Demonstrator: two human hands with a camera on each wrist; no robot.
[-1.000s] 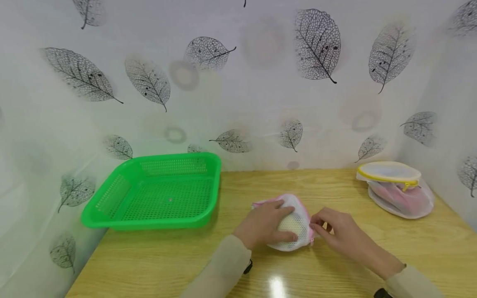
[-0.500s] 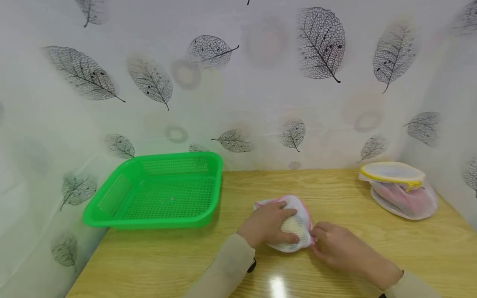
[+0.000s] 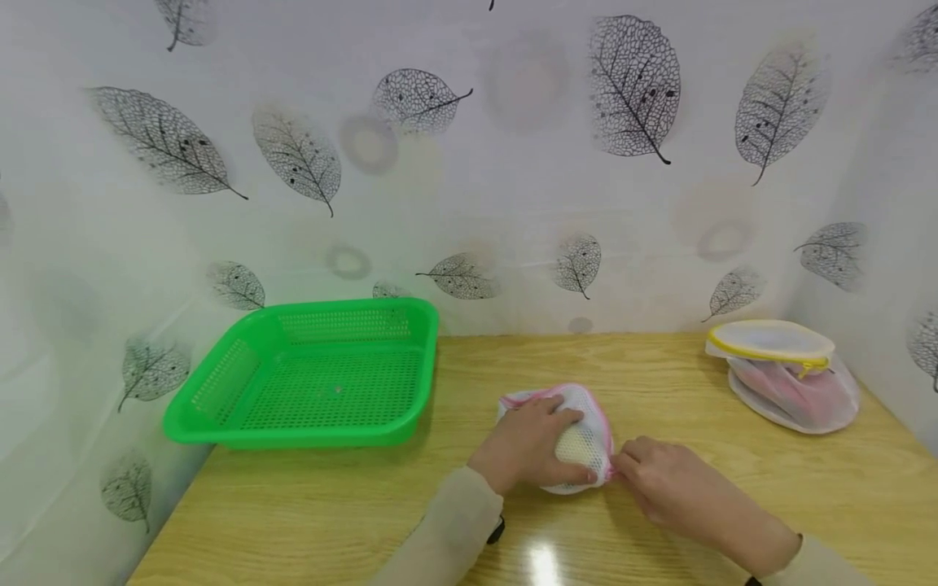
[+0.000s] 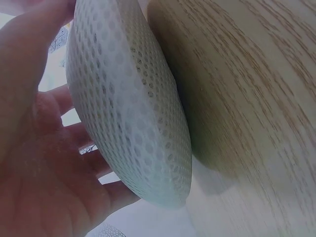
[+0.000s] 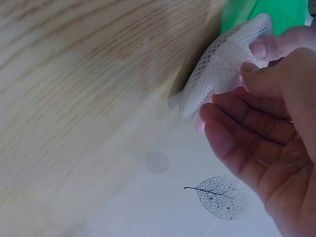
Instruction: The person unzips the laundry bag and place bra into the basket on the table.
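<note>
A white mesh laundry bag (image 3: pixel 579 443) with a pink zipper edge lies on the wooden table, something pale and round inside it. My left hand (image 3: pixel 531 443) holds the bag from above, fingers spread over its top and thumb on the near side. In the left wrist view, the bag's honeycomb mesh (image 4: pixel 133 108) bulges beside the left palm (image 4: pixel 44 173). At the bag's right corner my right hand (image 3: pixel 681 492) pinches the pink zipper end between thumb and fingers. From the right wrist view, the right fingertips (image 5: pixel 252 74) meet at the pink edge; the zipper pull itself is mostly hidden.
A green perforated basket (image 3: pixel 421 382) stands at the left back of the table (image 3: pixel 513 358). Toward the right back is another white mesh bag (image 3: pixel 795 391) with a yellow zipper and something pink inside. A leaf-patterned curtain (image 3: pixel 498 203) encloses the back and sides.
My right hand has shifted slightly down and nearer along the bag's pink edge, from the side to the zipper end at the corner. The left hand stays on the bag.
</note>
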